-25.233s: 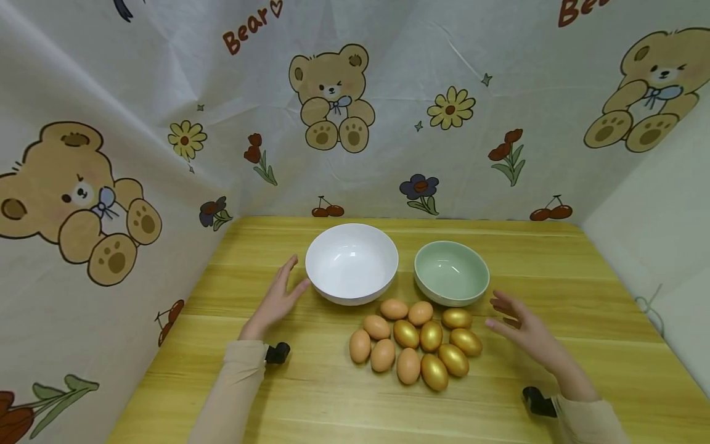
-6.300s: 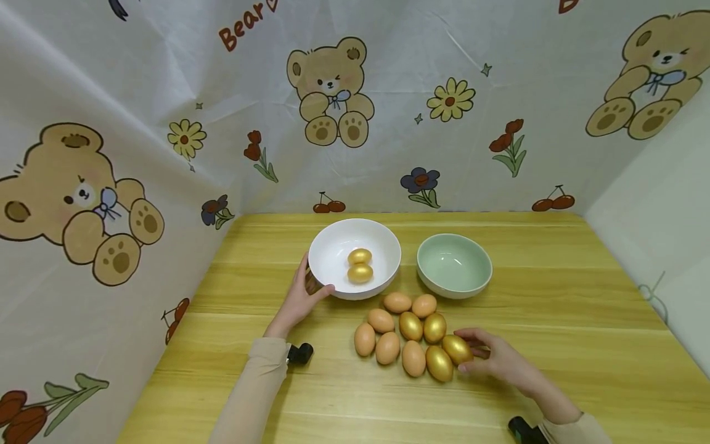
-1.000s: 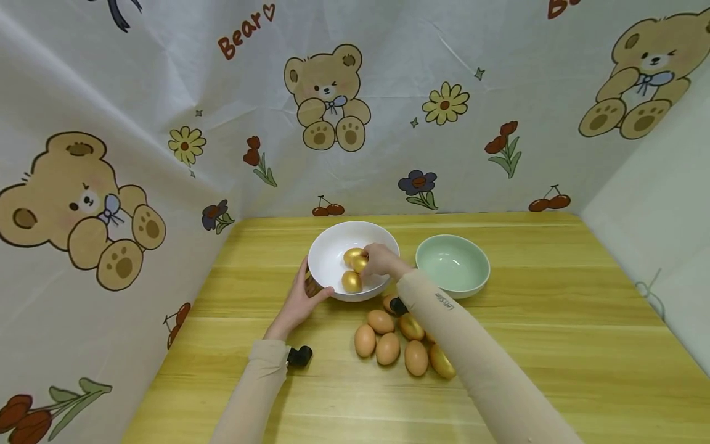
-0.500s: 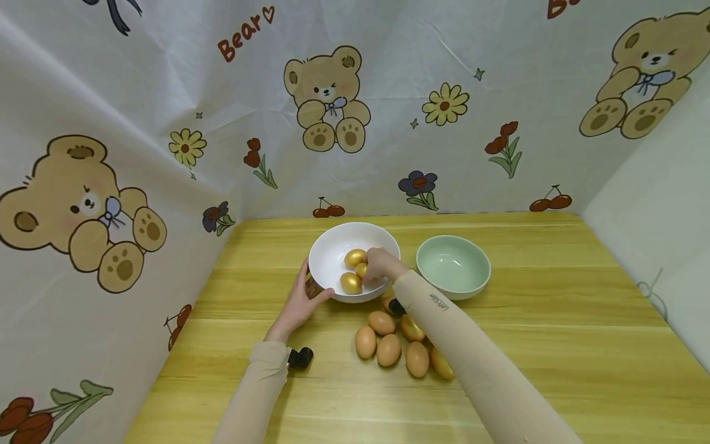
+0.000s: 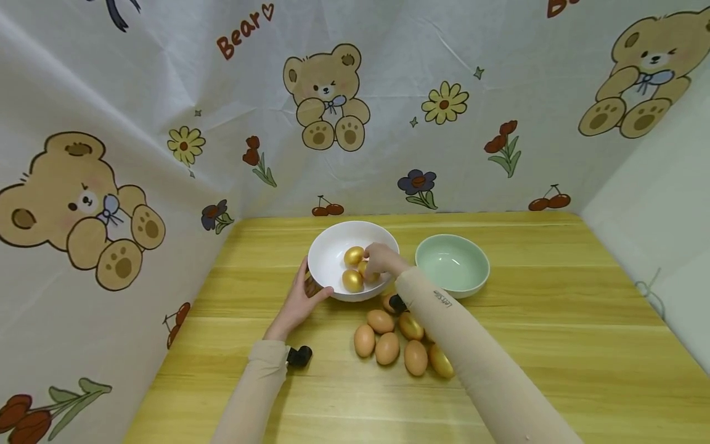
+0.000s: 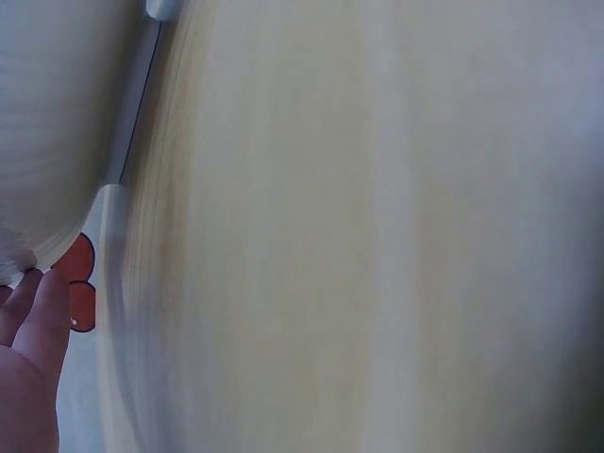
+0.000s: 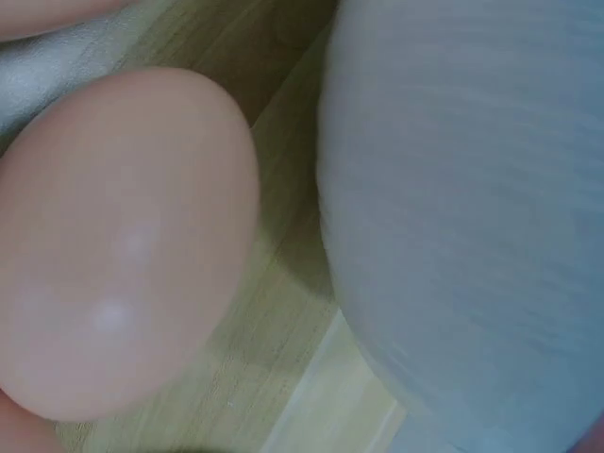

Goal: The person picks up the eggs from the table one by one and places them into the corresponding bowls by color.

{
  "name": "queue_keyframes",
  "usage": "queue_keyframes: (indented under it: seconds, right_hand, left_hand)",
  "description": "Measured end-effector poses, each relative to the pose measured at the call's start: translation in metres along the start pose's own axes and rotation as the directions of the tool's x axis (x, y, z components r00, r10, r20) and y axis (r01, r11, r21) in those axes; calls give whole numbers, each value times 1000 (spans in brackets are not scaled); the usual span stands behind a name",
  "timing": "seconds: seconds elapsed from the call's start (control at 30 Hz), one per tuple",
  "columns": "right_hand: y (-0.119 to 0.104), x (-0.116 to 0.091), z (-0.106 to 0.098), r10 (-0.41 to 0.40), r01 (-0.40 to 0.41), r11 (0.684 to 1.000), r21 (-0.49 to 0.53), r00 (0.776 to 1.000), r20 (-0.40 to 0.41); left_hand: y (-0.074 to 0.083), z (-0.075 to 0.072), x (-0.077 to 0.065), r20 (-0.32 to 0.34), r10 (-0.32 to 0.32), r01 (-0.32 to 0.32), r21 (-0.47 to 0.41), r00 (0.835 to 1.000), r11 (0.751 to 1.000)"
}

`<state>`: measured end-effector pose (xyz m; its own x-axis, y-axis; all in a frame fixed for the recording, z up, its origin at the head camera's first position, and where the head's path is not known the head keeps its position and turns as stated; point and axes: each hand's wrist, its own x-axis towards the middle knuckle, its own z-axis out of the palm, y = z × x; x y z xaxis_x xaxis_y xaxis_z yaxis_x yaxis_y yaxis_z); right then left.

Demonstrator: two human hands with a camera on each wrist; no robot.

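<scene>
A white bowl point(image 5: 333, 246) stands on the table, with two gold eggs point(image 5: 352, 280) lying loose inside. My left hand point(image 5: 299, 302) holds the bowl's left side, thumb at the near rim and fingers round the wall. In the left wrist view, fingertips point(image 6: 47, 293) touch the bowl's outer side point(image 6: 57, 113). My right hand point(image 5: 381, 259) reaches into the bowl and grips a third gold egg, partly hidden by the fingers. Brown eggs point(image 5: 387, 349) and gold eggs point(image 5: 411, 325) lie in front, some beneath the right forearm. Close in the right wrist view is one brown egg point(image 7: 132, 245).
A green bowl point(image 5: 452, 262) stands right of the white one, close to the right forearm, with nothing in it. The wooden table point(image 5: 554, 308) meets a bear-print cloth point(image 5: 377, 179) at the back and left.
Over the last second the right hand stays inside the bowl, and its gold egg shifts slightly down and right. Compared with the oldest frame, three gold eggs are now in the white bowl.
</scene>
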<state>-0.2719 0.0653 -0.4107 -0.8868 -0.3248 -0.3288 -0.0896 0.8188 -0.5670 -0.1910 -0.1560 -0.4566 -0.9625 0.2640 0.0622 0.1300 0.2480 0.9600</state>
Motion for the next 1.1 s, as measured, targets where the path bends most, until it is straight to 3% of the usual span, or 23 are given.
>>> queue_keyframes:
  seconds: [0.37, 0.77, 1.1]
  right_hand:
    - [3, -2, -10, -29, 31, 995, 99, 999, -22]
    - [12, -10, -23, -70, 81, 961, 263, 996, -51]
    - [19, -25, -27, -202, 199, 894, 402, 979, -34]
  left_hand:
    - [0, -1, 0, 1, -3, 3, -2, 1000, 1000]
    - [-3, -1, 2, 0, -12, 12, 1, 1000, 1000]
    - [-5, -2, 2, 5, -15, 15, -8, 1000, 1000]
